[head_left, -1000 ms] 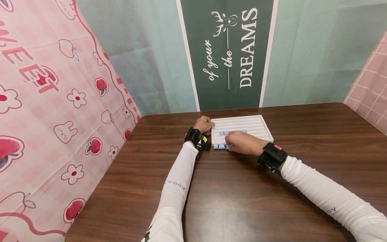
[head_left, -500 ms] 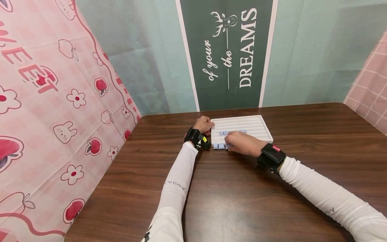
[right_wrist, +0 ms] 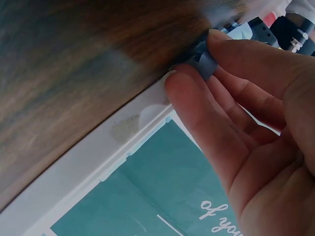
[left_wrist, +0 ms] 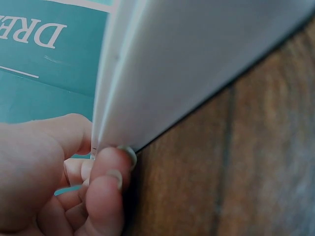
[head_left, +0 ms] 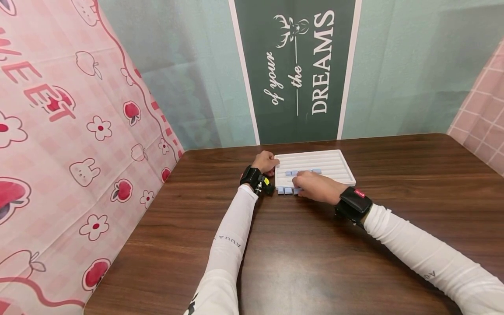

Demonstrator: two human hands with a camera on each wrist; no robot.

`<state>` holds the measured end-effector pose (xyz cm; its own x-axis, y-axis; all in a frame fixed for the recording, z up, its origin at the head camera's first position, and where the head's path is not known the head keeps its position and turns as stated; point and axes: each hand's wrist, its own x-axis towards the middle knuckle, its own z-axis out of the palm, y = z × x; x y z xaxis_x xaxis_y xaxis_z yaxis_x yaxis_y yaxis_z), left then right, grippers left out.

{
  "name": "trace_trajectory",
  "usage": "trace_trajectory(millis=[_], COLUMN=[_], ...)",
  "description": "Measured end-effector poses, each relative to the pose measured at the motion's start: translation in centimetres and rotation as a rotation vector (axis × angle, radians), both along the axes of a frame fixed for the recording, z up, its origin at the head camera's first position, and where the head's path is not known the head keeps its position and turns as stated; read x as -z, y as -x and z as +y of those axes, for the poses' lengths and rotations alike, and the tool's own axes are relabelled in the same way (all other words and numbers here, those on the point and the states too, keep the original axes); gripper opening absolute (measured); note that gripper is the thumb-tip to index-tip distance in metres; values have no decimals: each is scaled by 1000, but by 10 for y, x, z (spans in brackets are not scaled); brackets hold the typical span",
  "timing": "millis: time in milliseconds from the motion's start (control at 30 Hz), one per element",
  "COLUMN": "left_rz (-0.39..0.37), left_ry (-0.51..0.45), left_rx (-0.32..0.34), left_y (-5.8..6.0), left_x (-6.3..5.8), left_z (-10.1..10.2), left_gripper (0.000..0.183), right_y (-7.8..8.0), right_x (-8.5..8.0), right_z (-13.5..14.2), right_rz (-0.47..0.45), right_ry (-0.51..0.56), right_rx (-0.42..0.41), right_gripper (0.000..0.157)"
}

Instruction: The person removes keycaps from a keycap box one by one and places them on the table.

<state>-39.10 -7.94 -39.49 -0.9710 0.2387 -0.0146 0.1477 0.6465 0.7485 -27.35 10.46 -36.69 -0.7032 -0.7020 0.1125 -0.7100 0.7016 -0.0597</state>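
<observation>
White tray (head_left: 309,158): left hand (head_left: 265,162) grips, right (head_left: 320,187) pinches keycap (right_wrist: 206,67).

Dark green panel (head_left: 301,74) reads "of your the DREAMS" — pink cloth (head_left: 75,144), "WEET" — 2 white sleeves (head_left: 232,225) bear unclear letters.

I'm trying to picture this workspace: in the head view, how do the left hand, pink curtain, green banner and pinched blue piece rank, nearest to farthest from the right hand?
1. Blue piece: between the right hand's thumb and finger.
2. Left hand: at the white tray's left edge.
3. Green banner: behind the table.
4. Pink curtain: far left.
</observation>
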Motion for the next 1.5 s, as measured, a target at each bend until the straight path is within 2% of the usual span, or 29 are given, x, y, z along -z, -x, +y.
trace_trajectory(millis=[267, 933, 1100, 1500], left_rz=[9, 44, 24, -75], left_ry=[2, 11, 10, 36], left_rx=[0, 12, 9, -26], left_y=[0, -2, 0, 13], left_x=[0, -2, -1, 4], left_z=[0, 0, 0, 2], left_gripper=[33, 32, 31, 29], right_y=[-1, 3, 4, 3], right_x=[1, 0, 2, 2], right_z=[1, 1, 0, 0], right_rz=[16, -19, -23, -39], right_ry=[-5, 33, 29, 38], right_rx=[23, 12, 13, 10], right_gripper=[12, 9, 8, 10])
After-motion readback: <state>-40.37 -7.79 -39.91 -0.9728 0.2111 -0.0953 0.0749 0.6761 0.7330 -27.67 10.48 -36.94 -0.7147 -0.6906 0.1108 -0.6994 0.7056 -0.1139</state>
